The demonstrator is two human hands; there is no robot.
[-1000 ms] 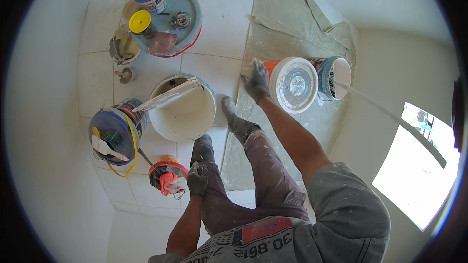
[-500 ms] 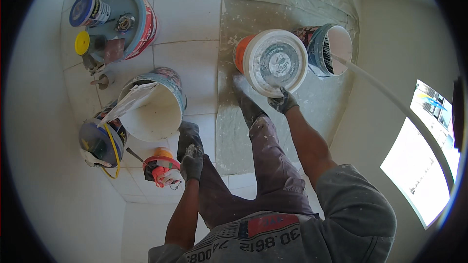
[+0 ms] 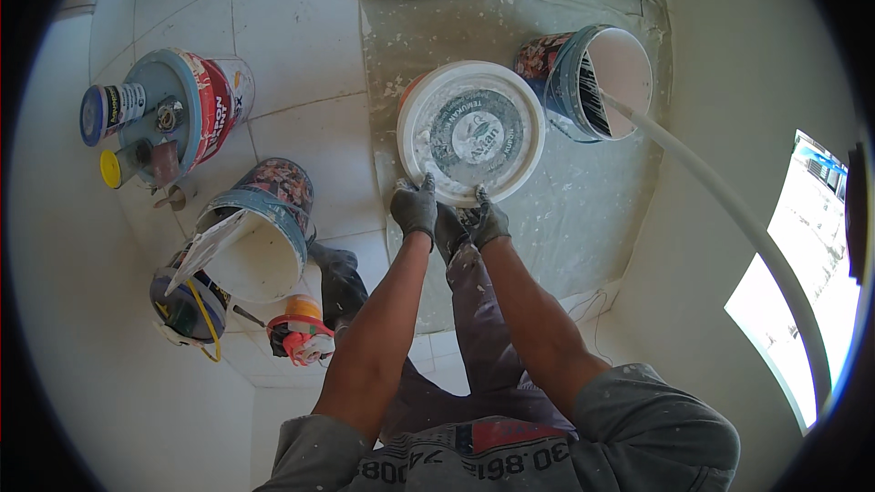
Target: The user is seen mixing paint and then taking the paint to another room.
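Observation:
Both my gloved hands are at the near rim of a white-lidded, dust-smeared bucket (image 3: pixel 469 109) with an orange side, on the drop cloth. My left hand (image 3: pixel 415 207) grips the lid's rim at the lower left, fingertips on top. My right hand (image 3: pixel 490 220) grips the near rim a little right of center. Just beyond, at right, stands an open bucket (image 3: pixel 574 82) with dark bristly or streaked contents and a long pale pole (image 3: pixel 702 182) leaning out of it. To the left is an open bucket (image 3: pixel 269 264) with a white-coated board (image 3: pixel 200 251) across it.
At left sit a grey-lidded bucket (image 3: pixel 169 73) carrying small tubs, a dark bucket (image 3: pixel 178 305) with yellow handle, and a red container (image 3: pixel 287 328) of tools. The drop cloth (image 3: pixel 592 200) covers tiled floor (image 3: pixel 292 46); a wall with a bright window (image 3: pixel 779 292) is at right.
My left hand has moved up from by my leg onto the lid's rim. My right hand has shifted to its near side. The lidded bucket appears further left as the view shifts.

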